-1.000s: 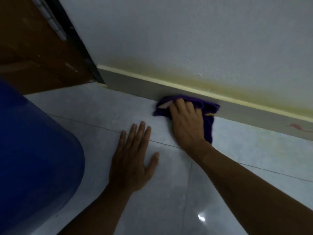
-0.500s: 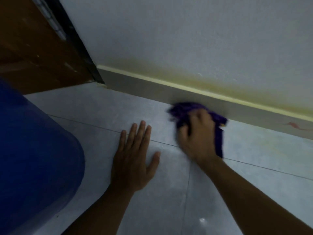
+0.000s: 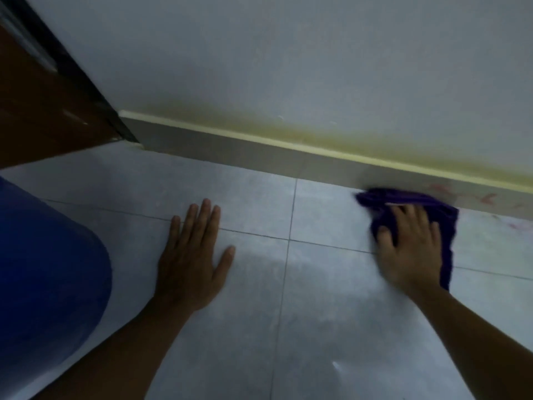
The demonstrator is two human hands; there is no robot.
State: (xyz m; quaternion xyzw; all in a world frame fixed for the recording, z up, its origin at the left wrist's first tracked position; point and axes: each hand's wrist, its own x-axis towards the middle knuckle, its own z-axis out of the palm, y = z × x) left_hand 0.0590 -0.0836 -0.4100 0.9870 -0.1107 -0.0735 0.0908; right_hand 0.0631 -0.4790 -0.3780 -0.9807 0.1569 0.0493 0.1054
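Wall (image 3: 288,67): pale, stained yellow low down. Floor (image 3: 317,327): glossy grey tiles, dark grout lines. Blue drum (image 3: 43,269) at my left, brown door (image 3: 34,116) beyond it. Skirting (image 3: 230,148) runs along the wall's foot, with red smears (image 3: 487,197) on it at far right.

Left grip (image 3: 190,255): released, flat on the floor, fingers spread, probably propping me, well apart from the work.

Right grip (image 3: 409,246): fingers laid out over the purple cloth (image 3: 403,199), pressing it down, not clenched round it.

The cloth lies bunched on the floor against the skirting, near the smears.

Judgement: light, soft, limp. It will likely ruck and slide on glossy tile. Best taken under the whole palm at the thick middle of the bunch, loose edges tucked in.
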